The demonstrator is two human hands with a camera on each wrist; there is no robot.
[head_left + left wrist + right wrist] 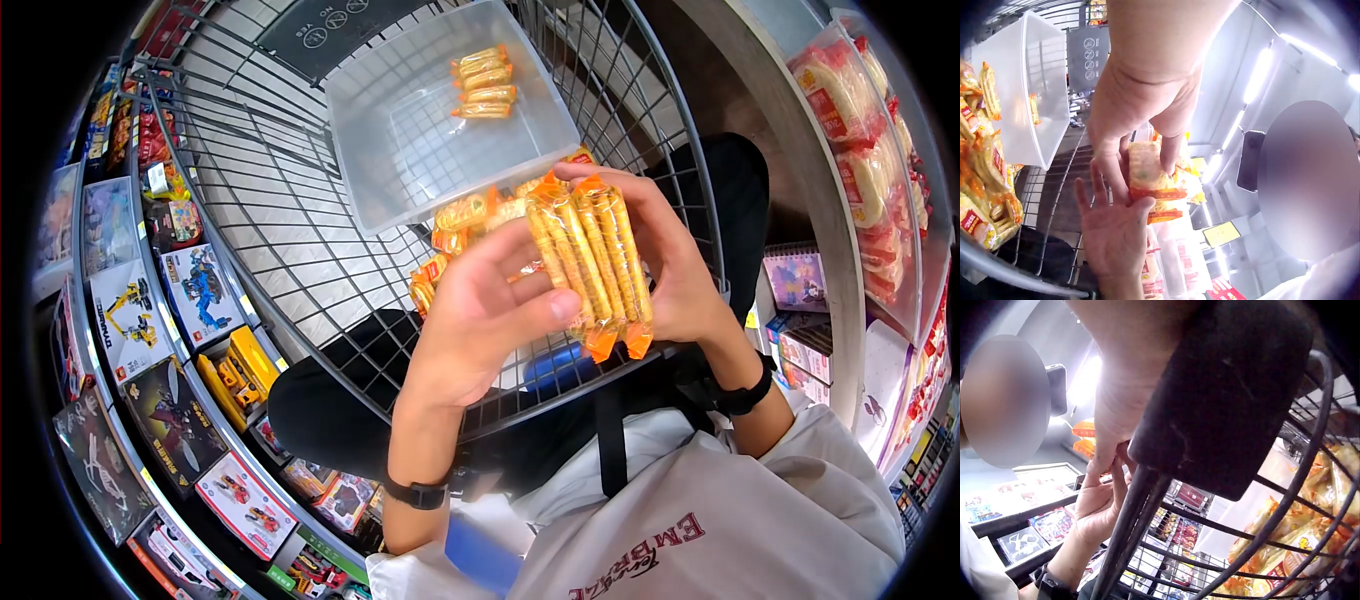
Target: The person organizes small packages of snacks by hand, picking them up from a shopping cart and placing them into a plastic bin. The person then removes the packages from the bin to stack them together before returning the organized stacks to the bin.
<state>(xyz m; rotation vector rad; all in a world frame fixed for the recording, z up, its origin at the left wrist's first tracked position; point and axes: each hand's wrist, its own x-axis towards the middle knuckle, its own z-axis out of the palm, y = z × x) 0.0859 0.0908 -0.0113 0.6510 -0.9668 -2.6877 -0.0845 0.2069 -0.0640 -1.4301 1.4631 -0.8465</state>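
Several clear-wrapped crackers (pixel 592 262) with orange wrapper ends stand side by side as a bundle in front of the person's chest. My left hand (pixel 478 315) pinches them from the left, its thumb lying across their near faces. On the other side my right hand (pixel 685 265) holds the bundle, with some fingers hidden behind it. The left wrist view shows the left hand (pixel 1147 103) gripping the crackers (pixel 1146 165) from above and the right hand (pixel 1113 234) against their lower end. A translucent plastic bin (pixel 400 110) sits in the cart, a short row of similar crackers (pixel 484 82) inside it.
The wire shopping cart (pixel 270 270) surrounds the bin. Beside the bin lie more bagged crackers (pixel 988 156). Shelves of boxed toys (pixel 205 285) line the left; bagged goods (pixel 850 110) hang at the right. The cart's dark rim (pixel 705 190) passes close to the right forearm.
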